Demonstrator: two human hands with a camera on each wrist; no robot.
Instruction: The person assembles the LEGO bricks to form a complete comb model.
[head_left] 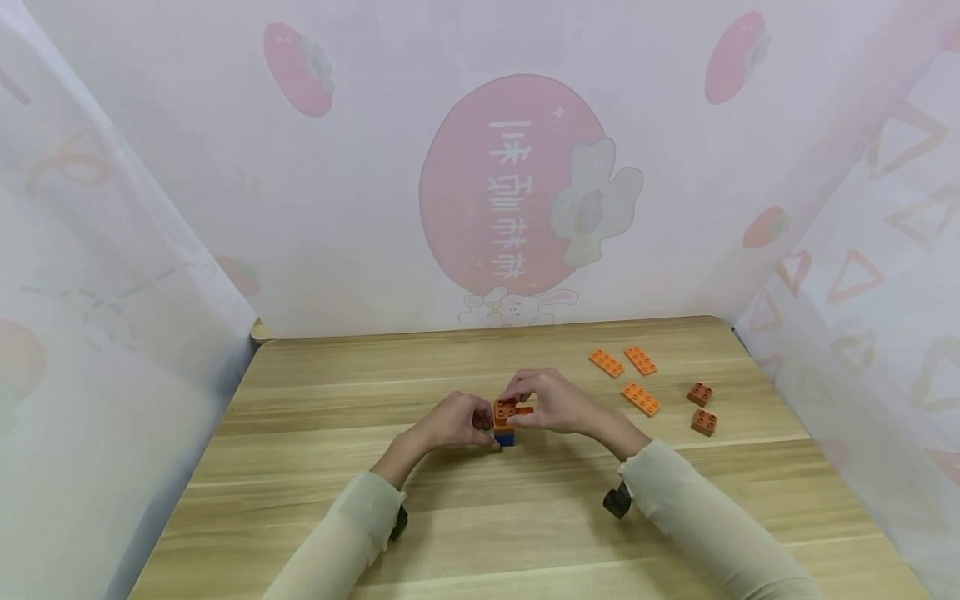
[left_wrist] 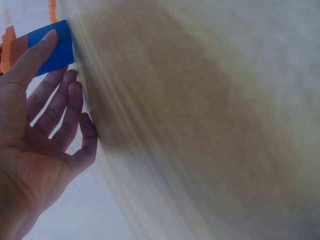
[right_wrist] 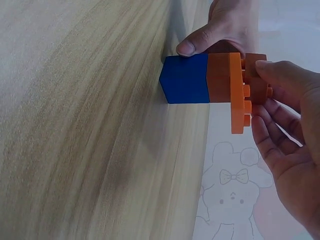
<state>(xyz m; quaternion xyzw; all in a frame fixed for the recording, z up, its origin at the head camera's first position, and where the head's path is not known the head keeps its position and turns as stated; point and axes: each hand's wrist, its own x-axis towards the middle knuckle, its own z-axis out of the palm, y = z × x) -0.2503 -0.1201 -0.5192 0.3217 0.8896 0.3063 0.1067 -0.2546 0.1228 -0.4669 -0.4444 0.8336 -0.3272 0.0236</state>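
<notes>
Between drapes (head_left: 135, 292), bricks (right_wrist: 218, 80) on wooden tabletop (head_left: 525, 533).

Place is looking like small screened-off booth; whether home, office or studio surrounds it, cannot tell. Pale back sheet (head_left: 360, 250) is hanging behind wood-grain tabletop (head_left: 262, 467); left sheet (head_left: 112, 250) and right sheet (head_left: 915, 400) are walling its sides. Pink fruit-like print (head_left: 465, 183), rabbit drawing (head_left: 517, 308) and triangle outlines (head_left: 842, 275) are giving playroom air. Toy bricks (head_left: 641, 399) are lying about; black wrist camera (head_left: 617, 500) is suggesting recording setup.
</notes>
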